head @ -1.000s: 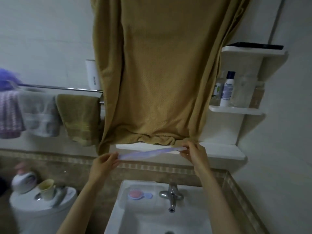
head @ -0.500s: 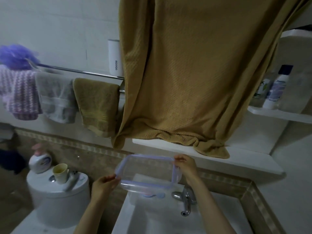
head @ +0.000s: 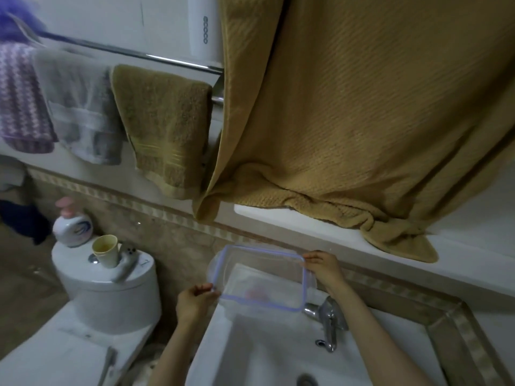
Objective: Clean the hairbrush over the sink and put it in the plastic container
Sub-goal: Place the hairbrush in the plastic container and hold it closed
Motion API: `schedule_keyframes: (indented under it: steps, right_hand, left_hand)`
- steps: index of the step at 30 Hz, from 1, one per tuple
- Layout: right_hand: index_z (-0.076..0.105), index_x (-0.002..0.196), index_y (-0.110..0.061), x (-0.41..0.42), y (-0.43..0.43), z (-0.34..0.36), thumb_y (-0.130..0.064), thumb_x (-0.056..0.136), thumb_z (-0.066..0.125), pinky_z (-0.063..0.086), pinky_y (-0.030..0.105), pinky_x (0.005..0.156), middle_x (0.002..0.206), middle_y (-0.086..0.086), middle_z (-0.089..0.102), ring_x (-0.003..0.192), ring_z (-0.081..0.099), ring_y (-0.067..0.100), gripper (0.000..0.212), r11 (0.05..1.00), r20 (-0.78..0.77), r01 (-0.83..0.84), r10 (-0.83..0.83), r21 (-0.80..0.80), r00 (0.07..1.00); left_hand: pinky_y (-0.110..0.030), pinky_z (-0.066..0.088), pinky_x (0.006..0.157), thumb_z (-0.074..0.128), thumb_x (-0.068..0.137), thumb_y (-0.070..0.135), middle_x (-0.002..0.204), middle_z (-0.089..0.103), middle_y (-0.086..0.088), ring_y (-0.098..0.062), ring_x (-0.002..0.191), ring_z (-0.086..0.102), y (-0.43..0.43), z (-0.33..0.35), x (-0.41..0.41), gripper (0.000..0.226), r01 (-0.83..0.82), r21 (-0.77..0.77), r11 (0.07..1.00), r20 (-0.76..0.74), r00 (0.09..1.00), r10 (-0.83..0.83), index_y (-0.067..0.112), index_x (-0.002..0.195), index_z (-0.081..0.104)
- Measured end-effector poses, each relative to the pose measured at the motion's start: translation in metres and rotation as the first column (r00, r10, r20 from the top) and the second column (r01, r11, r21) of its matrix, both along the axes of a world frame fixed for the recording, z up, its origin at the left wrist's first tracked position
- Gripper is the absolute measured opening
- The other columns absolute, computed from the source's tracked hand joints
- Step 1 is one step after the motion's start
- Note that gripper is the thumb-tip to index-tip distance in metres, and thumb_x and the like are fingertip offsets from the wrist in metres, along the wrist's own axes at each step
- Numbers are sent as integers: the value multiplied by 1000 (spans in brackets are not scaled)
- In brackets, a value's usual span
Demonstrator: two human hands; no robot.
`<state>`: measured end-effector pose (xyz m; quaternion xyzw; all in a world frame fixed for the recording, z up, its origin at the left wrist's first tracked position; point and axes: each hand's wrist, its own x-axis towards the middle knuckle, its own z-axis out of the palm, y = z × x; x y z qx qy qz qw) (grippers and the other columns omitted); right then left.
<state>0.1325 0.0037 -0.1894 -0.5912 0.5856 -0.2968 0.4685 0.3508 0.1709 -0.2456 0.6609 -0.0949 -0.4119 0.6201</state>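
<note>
I hold a clear plastic container [head: 260, 277] with a purple rim over the back left corner of the white sink [head: 250, 355]. My left hand [head: 193, 300] grips its near left corner. My right hand [head: 324, 267] grips its far right corner. A pink blur [head: 256, 293] shows through the container's clear bottom; I cannot tell whether it is the hairbrush.
A chrome tap [head: 327, 321] stands just right of the container. A large tan towel [head: 348, 121] hangs over a white shelf [head: 278, 218] above the sink. Left of the sink is a toilet tank [head: 111, 291] with a cup [head: 106, 250] and a pump bottle [head: 72, 227]. Smaller towels hang on a rail [head: 156, 58].
The container came down from the shelf edge under the tan towel to just above the sink's back left corner, tipping from edge-on to open side up. My view dropped and shifted left.
</note>
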Motion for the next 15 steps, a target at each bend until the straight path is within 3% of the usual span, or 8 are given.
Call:
schedule_keyframes:
  steps: [3,5,8,10,12,15]
  right_hand:
    - [67,93,12,-2,-11,-27,12,74,59,42,9,42,81,13,62,57,52,15,20,999,-58,35,-34,23,998]
    - [67,90,14,-4,-18,-43,14,73,57,37,6,36,77,15,60,57,50,20,19,998,-80,68,-67,9,995]
    - [68,85,16,-8,-27,-70,13,75,57,41,16,46,77,14,60,59,51,21,14,994,-90,106,-102,40,991]
    - [69,69,5,-10,-33,-88,13,75,58,41,20,47,69,10,60,56,49,17,15,991,-86,101,-94,84,992]
    - [62,51,-15,-11,-39,-105,12,74,59,40,22,53,59,3,58,53,47,12,36,990,-92,108,-100,87,991]
    - [57,43,-27,-11,-48,-122,10,73,61,38,23,57,35,-17,54,51,46,11,48,983,-109,155,-144,100,984]
  left_hand:
    - [-36,47,74,74,66,-7,64,64,-12,-22,66,57,-10,-16,-3,19,29,67,997,24,999,-31,9,62,65]
    - [-34,44,75,74,67,-5,65,64,-9,-21,70,56,-17,-23,-8,18,28,103,994,38,999,-32,10,63,66]
    - [-27,38,71,72,72,3,65,62,-8,-16,66,54,-27,-26,-16,4,12,183,983,176,983,-45,6,72,69]
    - [-26,36,70,72,73,6,73,67,-16,-22,76,61,-32,-28,-20,6,-4,222,975,240,970,-51,3,78,71]
    - [-27,37,70,72,73,6,86,73,-21,-29,88,67,-37,-34,-22,11,-19,255,967,265,963,-51,0,82,72]
    - [-27,37,72,72,72,6,95,74,-22,-30,95,67,-43,-41,-25,7,-18,290,957,284,956,-69,4,78,69]
